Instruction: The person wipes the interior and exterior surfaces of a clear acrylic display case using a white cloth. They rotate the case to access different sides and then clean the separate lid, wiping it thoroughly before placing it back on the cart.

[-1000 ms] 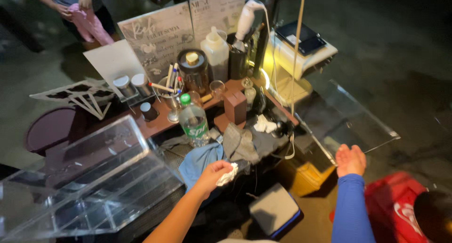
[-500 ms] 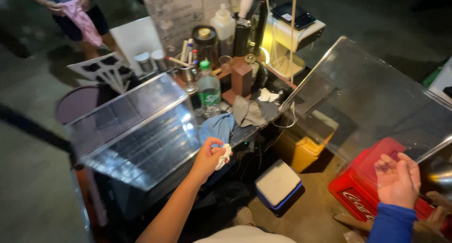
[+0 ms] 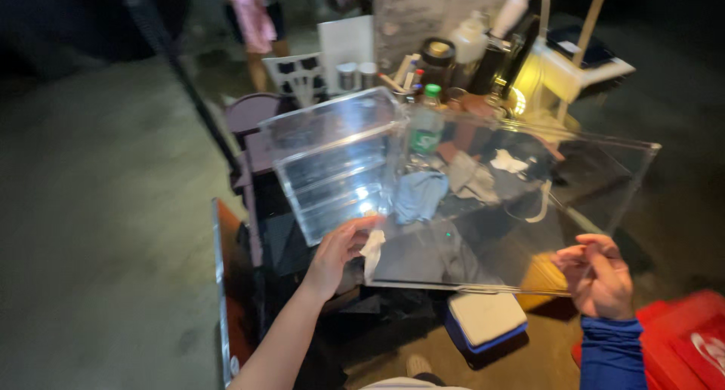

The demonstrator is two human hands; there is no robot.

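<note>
The left hand pinches a white cloth against the near-left edge of a clear acrylic sheet; the right hand grips its near-right corner. Held between both hands over the cluttered counter, the sheet could slip or knock the green-capped bottle.

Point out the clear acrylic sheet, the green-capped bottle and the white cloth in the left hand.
clear acrylic sheet [image 3: 529,209], head view, middle of its pane.
green-capped bottle [image 3: 427,122], head view, on its body.
white cloth [image 3: 371,248], head view, hanging fold by the left hand [image 3: 337,254].
</note>
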